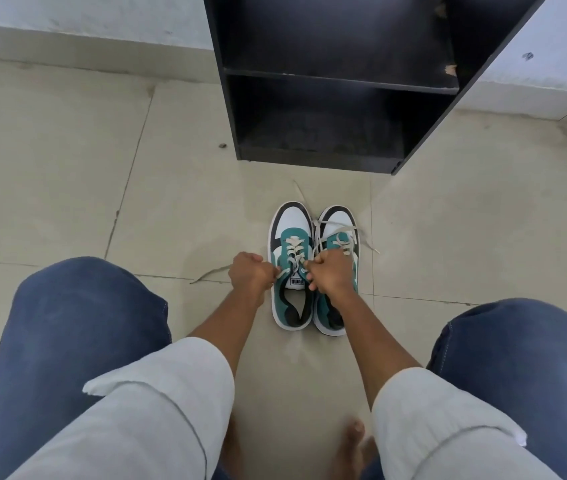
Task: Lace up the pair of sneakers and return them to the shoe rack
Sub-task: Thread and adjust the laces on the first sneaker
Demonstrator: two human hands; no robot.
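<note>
Two sneakers sit side by side on floor [67, 168], just before shoe rack [337, 81]. Your left hand [252, 275] and right hand [330, 275] each closed on lace end of left sneaker [290, 237], pulling outward. Step: tightening top lacing. Next: tie knot; right sneaker [339, 220] laces look loose.

tiled floor [67, 168]: sneakers [313, 268], shoe rack [316, 161].
</note>
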